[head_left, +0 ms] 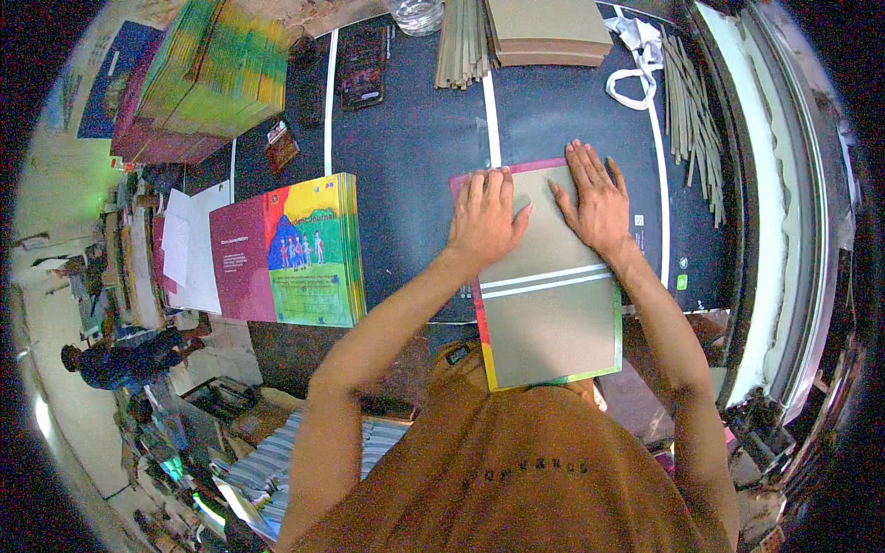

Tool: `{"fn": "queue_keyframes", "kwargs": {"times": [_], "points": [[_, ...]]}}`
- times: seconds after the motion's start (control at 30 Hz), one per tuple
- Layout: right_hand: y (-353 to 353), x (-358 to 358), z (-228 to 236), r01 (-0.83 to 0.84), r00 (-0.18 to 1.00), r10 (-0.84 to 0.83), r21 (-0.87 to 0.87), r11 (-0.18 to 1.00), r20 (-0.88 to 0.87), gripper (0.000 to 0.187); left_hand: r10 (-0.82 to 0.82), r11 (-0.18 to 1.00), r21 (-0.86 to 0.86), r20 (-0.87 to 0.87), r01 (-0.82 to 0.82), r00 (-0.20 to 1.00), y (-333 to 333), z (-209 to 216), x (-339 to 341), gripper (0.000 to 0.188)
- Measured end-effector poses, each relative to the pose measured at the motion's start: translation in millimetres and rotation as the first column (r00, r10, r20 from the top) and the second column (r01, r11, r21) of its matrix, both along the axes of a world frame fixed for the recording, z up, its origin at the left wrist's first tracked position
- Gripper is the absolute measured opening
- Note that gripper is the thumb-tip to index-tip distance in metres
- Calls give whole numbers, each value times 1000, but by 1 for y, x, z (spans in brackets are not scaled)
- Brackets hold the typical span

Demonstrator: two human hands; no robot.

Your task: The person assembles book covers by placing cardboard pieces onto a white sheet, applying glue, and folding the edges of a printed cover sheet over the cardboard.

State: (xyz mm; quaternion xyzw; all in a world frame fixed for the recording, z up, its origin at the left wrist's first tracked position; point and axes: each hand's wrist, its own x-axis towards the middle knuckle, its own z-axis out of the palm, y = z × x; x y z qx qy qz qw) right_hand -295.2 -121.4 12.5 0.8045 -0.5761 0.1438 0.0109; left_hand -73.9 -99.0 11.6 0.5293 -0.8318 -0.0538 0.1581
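Observation:
A book cover lies inside up in front of me. It has two grey boards with a narrow grey strip between white gaps, and a printed margin shows maroon at the far end and red, yellow and green nearer me. Its near end juts past the table edge over my lap. My left hand rests on the far left part, fingertips at the maroon edge and thumb out to the side. Over the far right corner my right hand lies flat with fingers stretched out. Neither hand grips anything.
Printed covers are stacked at the left, beside white sheets. A tall stack stands far left. Grey boards, thin strips, more strips, a phone and a white cloth loop lie farther back.

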Motion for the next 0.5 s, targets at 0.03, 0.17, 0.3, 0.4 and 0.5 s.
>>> {"fn": "queue_keyframes", "kwargs": {"times": [0.03, 0.17, 0.3, 0.4, 0.5], "points": [[1, -1, 0, 0, 1000, 0, 3, 1000, -7, 62, -10, 1000, 4, 19, 9, 1000, 2, 3, 6, 67], [2, 2, 0, 15, 999, -15, 23, 1000, -30, 63, -3, 993, -116, 23, 6, 1000, 3, -3, 13, 60], [7, 22, -10, 67, 998, -67, -28, 997, 8, 63, 39, 999, -21, -86, -41, 996, 10, -13, 11, 54], [15, 66, -18, -65, 998, 65, 74, 995, -8, 61, 49, 999, -5, -132, -50, 990, 5, -16, 13, 43], [15, 66, -6, -164, 986, 164, 57, 985, 0, 59, 32, 998, -50, -158, -41, 987, 5, -15, 18, 33]]}}
